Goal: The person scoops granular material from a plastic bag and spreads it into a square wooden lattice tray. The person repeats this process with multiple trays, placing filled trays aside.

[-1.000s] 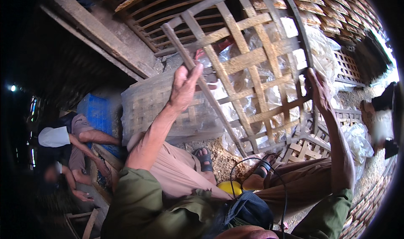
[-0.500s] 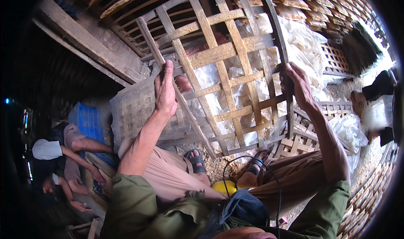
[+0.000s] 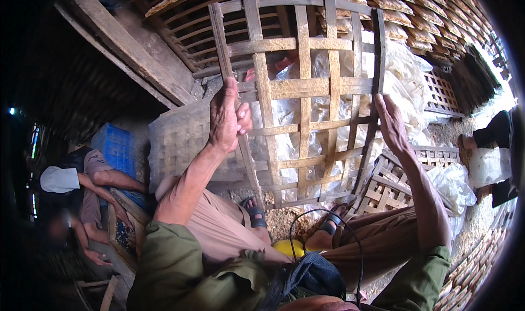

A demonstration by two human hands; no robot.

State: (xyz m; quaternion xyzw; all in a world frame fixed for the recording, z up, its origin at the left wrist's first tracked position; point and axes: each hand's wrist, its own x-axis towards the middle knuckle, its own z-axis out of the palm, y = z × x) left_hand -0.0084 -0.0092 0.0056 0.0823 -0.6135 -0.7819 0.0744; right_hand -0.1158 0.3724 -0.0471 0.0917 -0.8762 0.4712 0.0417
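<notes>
A slatted bamboo tray (image 3: 303, 88) with a wooden rim stands tilted up before me, its slats woven in an open lattice with wide gaps. My left hand (image 3: 225, 119) grips its left rail, with fingers curled around the wood and the thumb pointing up. At the opposite rail, my right hand (image 3: 392, 124) has its fingers stretched out straight, close beside the dark wood; whether they touch it I cannot tell. Through the gaps shows a heap of clear plastic sheets (image 3: 402, 86).
A plastic-covered stack (image 3: 178, 141) stands left of the tray. More lattice trays (image 3: 388, 188) lie at right. Packed racks (image 3: 404, 18) rise behind. A co-worker (image 3: 101, 174) sits at left near a blue crate (image 3: 114, 147); another person's leg (image 3: 486, 133) shows at right. A yellow object (image 3: 287, 249) lies between my feet.
The tray has swung from a slant to nearly straight and shifted slightly right and down. My left fingers have closed around its rail; my right fingers have straightened.
</notes>
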